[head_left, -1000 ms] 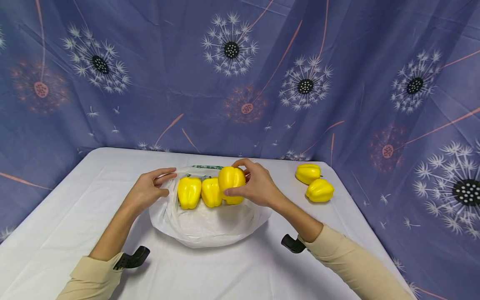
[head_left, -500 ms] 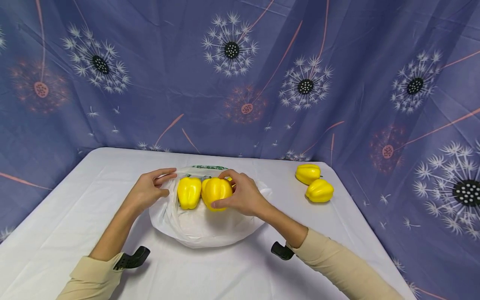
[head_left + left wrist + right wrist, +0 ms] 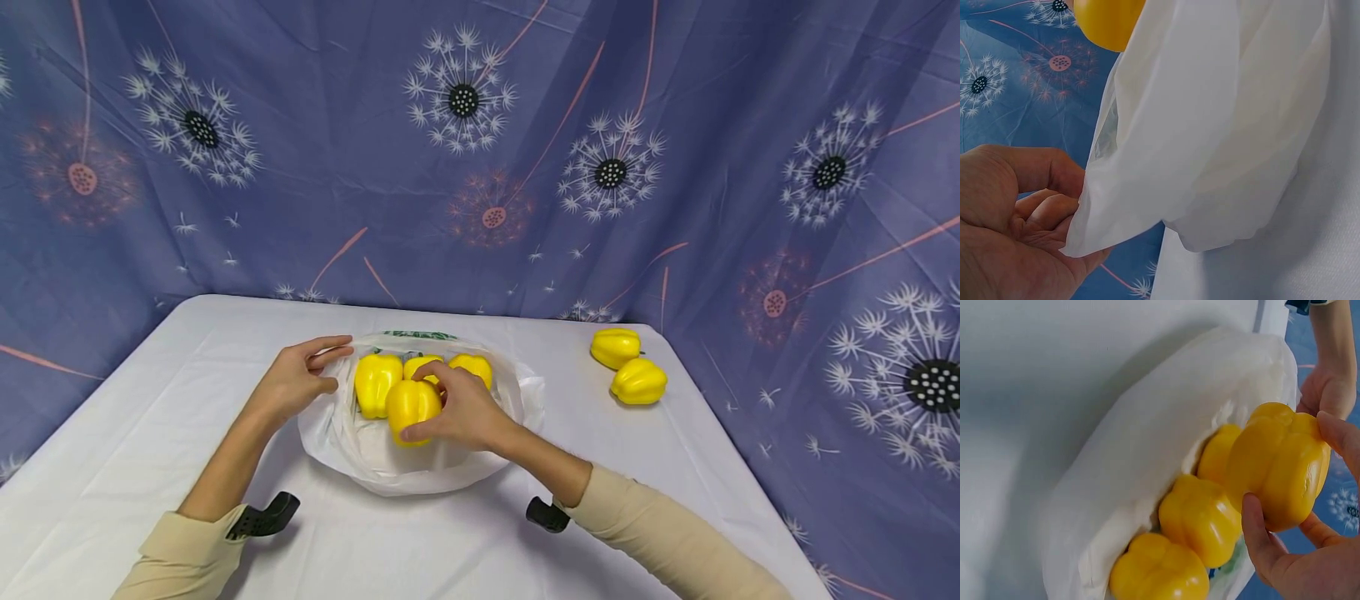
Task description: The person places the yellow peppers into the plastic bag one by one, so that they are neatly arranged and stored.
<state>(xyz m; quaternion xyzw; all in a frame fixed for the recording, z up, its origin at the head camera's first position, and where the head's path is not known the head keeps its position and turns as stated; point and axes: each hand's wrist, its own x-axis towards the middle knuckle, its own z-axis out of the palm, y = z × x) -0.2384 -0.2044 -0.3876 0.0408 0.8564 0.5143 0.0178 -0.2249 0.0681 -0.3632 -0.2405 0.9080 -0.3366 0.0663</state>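
Observation:
My right hand (image 3: 461,412) grips a yellow bell pepper (image 3: 414,408) between thumb and fingers, over the mouth of a white plastic bag (image 3: 397,483). Three more yellow bell peppers lie in a row inside the bag: one at the left (image 3: 378,383), one partly hidden in the middle and one at the right (image 3: 474,367). In the right wrist view the held pepper (image 3: 1279,465) is lifted over that row. At the bag's left rim, my left hand (image 3: 292,383) touches the plastic with its fingers, thumb apart. The bag's edge (image 3: 1147,187) covers some of those fingertips in the left wrist view.
Two further yellow bell peppers, a rear one (image 3: 616,347) and a front one (image 3: 639,382), lie on the white-covered table (image 3: 187,358) near its back right corner. A blue dandelion-print curtain (image 3: 360,167) hangs behind the table and along its sides.
My right hand has moved left and toward the front with its pepper, uncovering the right pepper in the bag. My left hand has stayed at the rim.

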